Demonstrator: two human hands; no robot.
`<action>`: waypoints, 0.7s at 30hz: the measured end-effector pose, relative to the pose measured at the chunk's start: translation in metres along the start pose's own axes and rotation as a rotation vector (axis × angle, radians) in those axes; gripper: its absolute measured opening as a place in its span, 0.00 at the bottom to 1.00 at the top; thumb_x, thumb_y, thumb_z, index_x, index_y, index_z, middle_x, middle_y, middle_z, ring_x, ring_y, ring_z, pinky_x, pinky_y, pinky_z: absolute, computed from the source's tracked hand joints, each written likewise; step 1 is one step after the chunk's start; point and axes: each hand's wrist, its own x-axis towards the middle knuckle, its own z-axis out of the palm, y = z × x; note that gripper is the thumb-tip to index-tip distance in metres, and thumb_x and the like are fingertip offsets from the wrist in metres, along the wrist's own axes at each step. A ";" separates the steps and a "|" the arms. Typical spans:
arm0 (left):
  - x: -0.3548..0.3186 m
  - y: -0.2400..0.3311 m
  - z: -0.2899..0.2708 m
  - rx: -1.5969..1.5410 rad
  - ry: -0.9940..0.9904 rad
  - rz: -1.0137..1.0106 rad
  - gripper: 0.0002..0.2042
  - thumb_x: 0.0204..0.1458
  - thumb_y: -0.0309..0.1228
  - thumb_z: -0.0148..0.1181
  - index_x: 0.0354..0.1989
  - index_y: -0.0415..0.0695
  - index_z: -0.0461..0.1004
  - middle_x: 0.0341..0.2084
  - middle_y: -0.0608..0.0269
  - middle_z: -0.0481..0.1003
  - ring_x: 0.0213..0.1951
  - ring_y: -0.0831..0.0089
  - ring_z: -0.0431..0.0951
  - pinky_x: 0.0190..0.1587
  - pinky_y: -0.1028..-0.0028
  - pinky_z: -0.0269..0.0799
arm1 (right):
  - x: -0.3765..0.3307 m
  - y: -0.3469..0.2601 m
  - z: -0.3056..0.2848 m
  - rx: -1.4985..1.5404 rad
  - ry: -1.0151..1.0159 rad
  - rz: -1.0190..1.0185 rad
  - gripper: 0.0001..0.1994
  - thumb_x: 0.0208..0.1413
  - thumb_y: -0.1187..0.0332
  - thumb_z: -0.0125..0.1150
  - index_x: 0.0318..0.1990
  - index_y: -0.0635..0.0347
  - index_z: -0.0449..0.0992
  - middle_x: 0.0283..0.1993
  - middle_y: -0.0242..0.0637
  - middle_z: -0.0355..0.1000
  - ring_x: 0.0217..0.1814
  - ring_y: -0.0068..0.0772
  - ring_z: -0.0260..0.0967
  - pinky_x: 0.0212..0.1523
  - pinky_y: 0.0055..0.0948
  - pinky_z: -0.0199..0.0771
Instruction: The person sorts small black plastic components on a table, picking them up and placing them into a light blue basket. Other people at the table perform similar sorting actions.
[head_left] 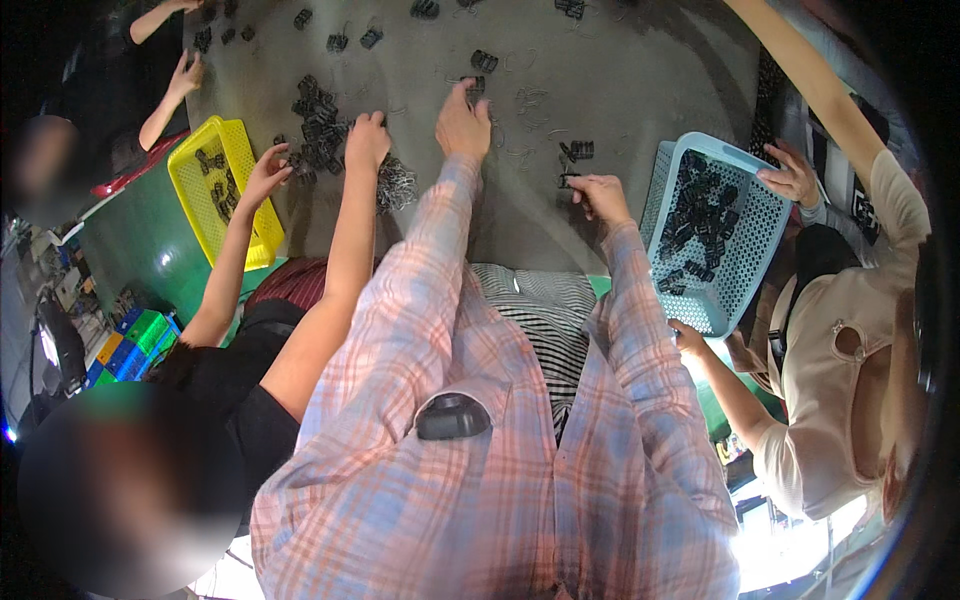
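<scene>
My left hand point(463, 128) reaches out over the grey table, fingers closed at a small black ribbed piece point(475, 86). Just beyond it lies another black ribbed piece point(484, 61). My right hand point(602, 198), nearer the table's front edge, pinches a small dark piece point(567, 181) between thumb and forefinger; the fingers partly cover it. Directly behind this hand rests one more black ribbed piece point(580, 150). Thin wire-like bits point(530, 100) are scattered between my two hands.
At my right a person holds a light blue basket point(654, 215) of black pieces. On my left, a co-worker's hands point(368, 142) work at a black heap point(318, 125), near a silvery wire pile point(397, 186) and a yellow basket point(262, 252). Another person's hand point(184, 78) is farther left.
</scene>
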 end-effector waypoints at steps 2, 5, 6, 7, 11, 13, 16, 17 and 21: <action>0.021 -0.008 0.000 0.141 0.130 0.119 0.15 0.44 0.34 0.63 0.42 0.50 0.73 0.34 0.58 0.75 0.40 0.58 0.76 0.41 0.62 0.70 | 0.003 -0.001 0.004 -0.118 -0.032 0.041 0.14 0.49 0.60 0.60 0.20 0.61 0.75 0.17 0.29 0.66 0.14 0.19 0.57 0.13 0.24 0.55; 0.040 -0.012 0.003 0.318 0.051 0.137 0.16 0.44 0.39 0.64 0.41 0.49 0.74 0.32 0.58 0.77 0.38 0.57 0.77 0.40 0.63 0.71 | 0.012 0.002 -0.004 -0.277 0.046 0.123 0.14 0.49 0.61 0.59 0.19 0.62 0.75 0.16 0.30 0.67 0.14 0.20 0.58 0.14 0.24 0.55; 0.045 -0.007 -0.001 0.377 -0.015 0.121 0.17 0.44 0.41 0.64 0.41 0.49 0.74 0.31 0.58 0.77 0.36 0.56 0.77 0.39 0.62 0.71 | 0.014 0.004 -0.006 -0.364 0.085 0.104 0.14 0.48 0.60 0.59 0.18 0.61 0.76 0.15 0.31 0.66 0.15 0.24 0.60 0.16 0.27 0.58; 0.048 -0.002 -0.004 0.378 -0.091 0.093 0.16 0.45 0.41 0.63 0.40 0.48 0.74 0.31 0.59 0.77 0.36 0.58 0.77 0.39 0.63 0.71 | 0.016 0.006 -0.009 -0.405 0.140 0.105 0.14 0.47 0.60 0.60 0.18 0.61 0.76 0.15 0.32 0.66 0.15 0.25 0.61 0.17 0.29 0.59; 0.058 -0.001 -0.016 0.127 -0.325 -0.015 0.14 0.46 0.38 0.61 0.38 0.44 0.73 0.30 0.62 0.77 0.31 0.67 0.76 0.34 0.67 0.71 | 0.029 0.017 -0.022 -0.556 0.335 0.061 0.14 0.43 0.58 0.61 0.17 0.59 0.77 0.15 0.35 0.67 0.20 0.27 0.66 0.22 0.32 0.64; 0.065 -0.019 -0.026 -0.255 -0.408 -0.140 0.13 0.47 0.34 0.59 0.38 0.42 0.71 0.30 0.62 0.76 0.27 0.71 0.73 0.29 0.71 0.69 | 0.034 0.016 -0.017 -0.591 0.351 0.063 0.13 0.43 0.59 0.61 0.18 0.59 0.78 0.18 0.36 0.70 0.23 0.27 0.68 0.24 0.31 0.66; 0.071 -0.026 -0.018 -1.015 -0.492 -0.327 0.11 0.46 0.24 0.52 0.40 0.39 0.65 0.33 0.57 0.73 0.23 0.75 0.68 0.19 0.80 0.62 | 0.036 0.011 -0.023 -0.373 0.321 0.112 0.09 0.44 0.65 0.60 0.22 0.61 0.79 0.24 0.38 0.74 0.28 0.26 0.70 0.24 0.26 0.69; 0.071 -0.020 -0.015 -1.063 -0.502 -0.303 0.10 0.45 0.23 0.52 0.38 0.39 0.66 0.31 0.57 0.73 0.22 0.75 0.68 0.18 0.80 0.61 | 0.036 0.012 -0.029 -0.144 0.282 0.106 0.08 0.44 0.67 0.59 0.23 0.62 0.78 0.26 0.38 0.75 0.29 0.26 0.71 0.25 0.24 0.70; 0.084 -0.001 -0.024 -1.124 -0.483 -0.233 0.10 0.45 0.24 0.53 0.37 0.40 0.68 0.27 0.61 0.72 0.21 0.77 0.67 0.17 0.79 0.61 | 0.019 -0.026 -0.011 0.168 0.167 0.022 0.04 0.45 0.75 0.55 0.23 0.65 0.71 0.32 0.42 0.75 0.31 0.28 0.72 0.27 0.23 0.76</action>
